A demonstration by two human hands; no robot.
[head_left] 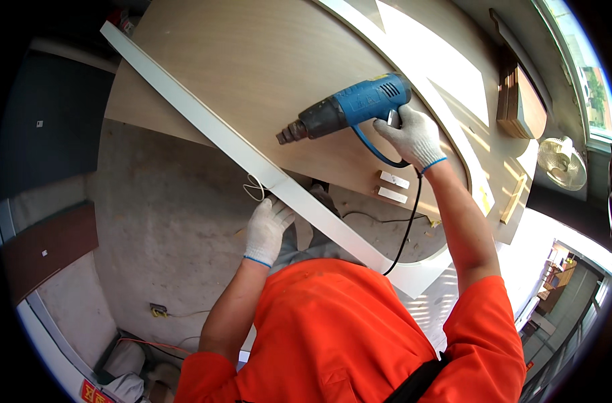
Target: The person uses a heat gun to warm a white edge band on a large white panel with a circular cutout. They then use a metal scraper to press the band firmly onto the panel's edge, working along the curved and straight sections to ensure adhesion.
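My right hand, in a white knit glove with a blue cuff, is closed around the handle of a blue and black heat gun. The gun's stepped metal nozzle points left, over the long white curved board. My left hand, gloved the same way, lies against the near edge of that board with its fingers stretched out. Beside its fingertips hangs a thin pale loop of strip. The thumb and palm of this hand are hidden.
The board rests across a large wood-toned tabletop. Two small white blocks lie near the table's edge, with a wooden stick farther right. A black cord hangs from the gun. Stacked brown panels and a fan are at the right.
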